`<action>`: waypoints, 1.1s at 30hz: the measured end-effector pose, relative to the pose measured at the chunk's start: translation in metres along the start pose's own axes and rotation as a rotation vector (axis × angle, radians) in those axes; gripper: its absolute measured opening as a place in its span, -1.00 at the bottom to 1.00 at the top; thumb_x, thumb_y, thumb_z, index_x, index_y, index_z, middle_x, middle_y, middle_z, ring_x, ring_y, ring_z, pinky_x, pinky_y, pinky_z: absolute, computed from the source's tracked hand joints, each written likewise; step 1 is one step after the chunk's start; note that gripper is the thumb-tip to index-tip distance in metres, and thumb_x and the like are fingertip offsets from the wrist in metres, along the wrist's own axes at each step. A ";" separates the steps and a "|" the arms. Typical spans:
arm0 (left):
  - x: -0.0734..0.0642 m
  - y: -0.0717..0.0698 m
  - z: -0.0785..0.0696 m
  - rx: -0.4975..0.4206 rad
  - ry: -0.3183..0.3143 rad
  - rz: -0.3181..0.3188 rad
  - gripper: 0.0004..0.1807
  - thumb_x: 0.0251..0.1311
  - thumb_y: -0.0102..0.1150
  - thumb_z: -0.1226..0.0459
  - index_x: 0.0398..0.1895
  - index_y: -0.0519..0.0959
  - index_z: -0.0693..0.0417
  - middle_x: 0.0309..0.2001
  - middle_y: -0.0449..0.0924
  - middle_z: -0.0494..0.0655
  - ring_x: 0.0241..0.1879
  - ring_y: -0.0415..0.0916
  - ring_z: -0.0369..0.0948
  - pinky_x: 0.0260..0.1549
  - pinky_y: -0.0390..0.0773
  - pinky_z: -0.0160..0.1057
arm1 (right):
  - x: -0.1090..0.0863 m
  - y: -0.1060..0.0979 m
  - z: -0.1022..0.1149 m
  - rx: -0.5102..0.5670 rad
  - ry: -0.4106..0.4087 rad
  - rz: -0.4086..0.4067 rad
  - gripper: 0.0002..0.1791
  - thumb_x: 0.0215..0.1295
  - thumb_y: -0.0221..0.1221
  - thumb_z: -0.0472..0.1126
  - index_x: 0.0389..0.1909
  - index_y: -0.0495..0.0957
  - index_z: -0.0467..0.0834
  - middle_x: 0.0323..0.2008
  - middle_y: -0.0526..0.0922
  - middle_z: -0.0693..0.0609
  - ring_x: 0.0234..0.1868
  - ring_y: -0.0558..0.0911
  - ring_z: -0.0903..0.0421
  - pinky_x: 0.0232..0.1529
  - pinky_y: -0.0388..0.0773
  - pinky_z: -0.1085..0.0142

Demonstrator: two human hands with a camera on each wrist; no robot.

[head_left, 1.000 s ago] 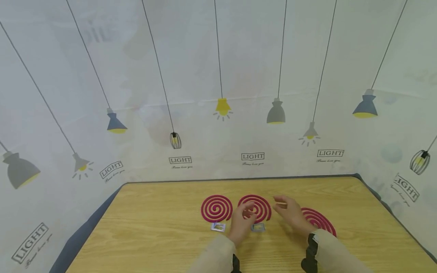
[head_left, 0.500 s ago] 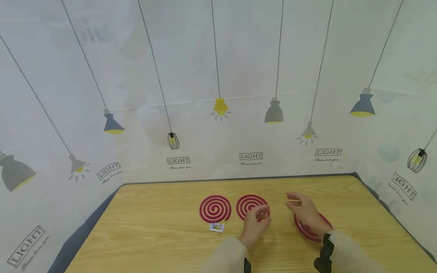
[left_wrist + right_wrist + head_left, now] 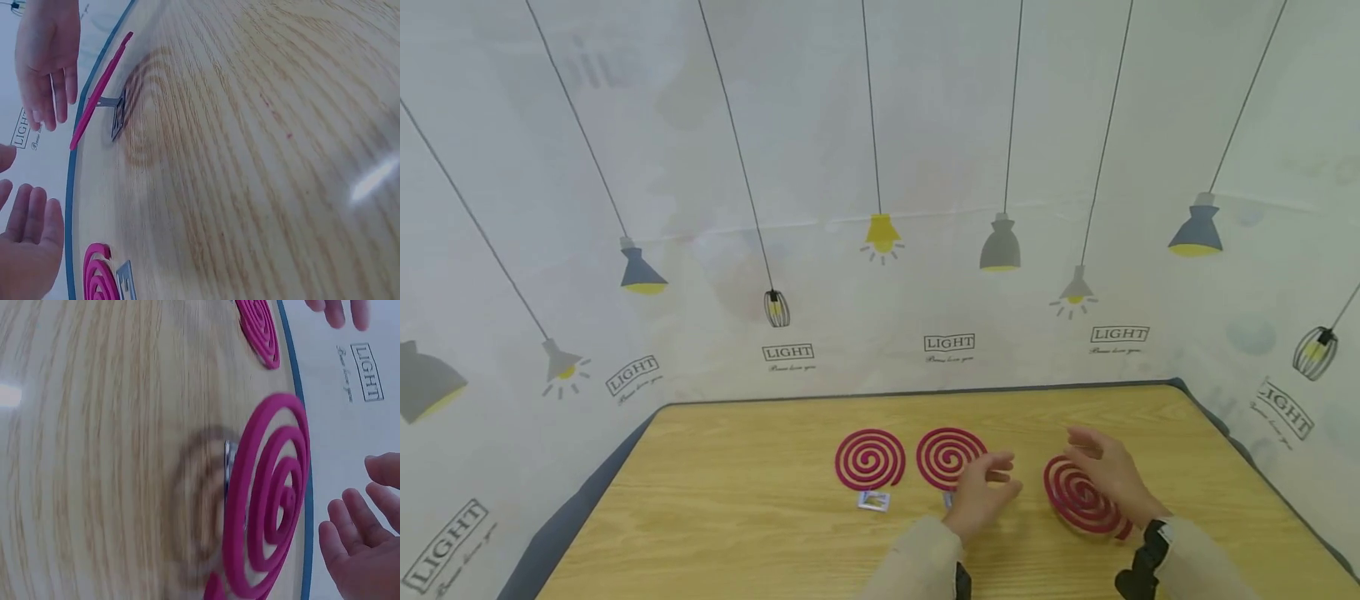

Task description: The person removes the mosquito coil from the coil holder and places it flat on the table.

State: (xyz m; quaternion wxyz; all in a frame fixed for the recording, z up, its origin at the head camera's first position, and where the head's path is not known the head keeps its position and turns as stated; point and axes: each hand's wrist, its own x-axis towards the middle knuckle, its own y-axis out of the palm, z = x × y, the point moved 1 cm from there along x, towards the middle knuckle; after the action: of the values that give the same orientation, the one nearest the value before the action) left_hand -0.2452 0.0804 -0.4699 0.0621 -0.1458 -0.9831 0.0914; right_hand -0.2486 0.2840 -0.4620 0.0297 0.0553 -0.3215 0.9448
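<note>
Head view: left hand point(image 3: 981, 493) and right hand point(image 3: 1111, 472) have shifted rightward over the last second, exposing more of the raised coil point(image 3: 1085, 495) at lower right. Both hands are released, fingers loosely bent, nothing held. Left wrist view, upper left: that coil sits tilted on a metal stand point(image 3: 118, 117) above the worktop point(image 3: 737, 483). Judgement: it is self-supporting.

We see a pale wall point(image 3: 820, 150) printed with pendant lamps point(image 3: 1000, 246) on thin cords point(image 3: 1014, 100), boxed "LIGHT" lettering point(image 3: 950, 342) below. Before it we note a wood-grained counter point(image 3: 722, 475), bordered dark blue, bearing a bright reflection point(image 3: 375, 181).
</note>
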 end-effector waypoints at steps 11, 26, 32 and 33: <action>-0.001 0.012 0.002 -0.008 -0.078 0.140 -0.54 -0.03 0.18 0.36 0.04 0.42 0.13 -0.07 0.47 -0.03 -0.10 0.43 -0.11 -0.21 0.49 -0.30 | -0.004 -0.017 -0.030 -0.081 0.085 0.038 -0.46 0.29 -0.03 -0.15 0.10 0.20 -0.50 0.02 0.33 -0.46 0.03 0.33 -0.33 -0.03 0.36 -0.07; -0.009 0.021 0.004 -0.008 -0.102 0.207 -0.52 0.05 0.14 0.32 0.10 0.35 0.17 0.06 0.39 0.05 0.03 0.36 -0.03 -0.08 0.45 -0.21 | -0.004 -0.021 -0.051 -0.056 0.229 0.120 -0.38 0.24 0.02 -0.07 0.08 0.21 -0.53 0.00 0.32 -0.48 0.01 0.35 -0.33 -0.05 0.38 -0.06; -0.010 0.027 0.012 0.008 -0.117 0.201 -0.51 0.06 0.15 0.30 0.10 0.35 0.20 0.03 0.42 0.07 0.00 0.40 -0.02 -0.09 0.46 -0.21 | -0.006 -0.019 -0.052 -0.064 0.205 0.116 -0.37 0.25 0.02 -0.04 0.06 0.23 -0.54 0.00 0.34 -0.47 0.00 0.37 -0.32 -0.06 0.39 -0.04; -0.010 0.028 0.013 0.012 -0.119 0.194 -0.51 0.06 0.15 0.29 0.10 0.35 0.20 0.02 0.42 0.07 -0.01 0.40 -0.02 -0.10 0.47 -0.21 | -0.006 -0.019 -0.052 -0.063 0.199 0.115 -0.37 0.25 0.02 -0.04 0.05 0.24 -0.54 0.00 0.34 -0.47 -0.01 0.37 -0.32 -0.06 0.40 -0.03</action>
State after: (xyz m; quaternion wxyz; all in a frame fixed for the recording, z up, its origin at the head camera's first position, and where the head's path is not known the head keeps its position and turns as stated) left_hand -0.2297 0.1018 -0.4893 -0.0047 -0.2344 -0.9657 0.1112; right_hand -0.2453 0.3309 -0.4924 0.0089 -0.0584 -0.3493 0.9351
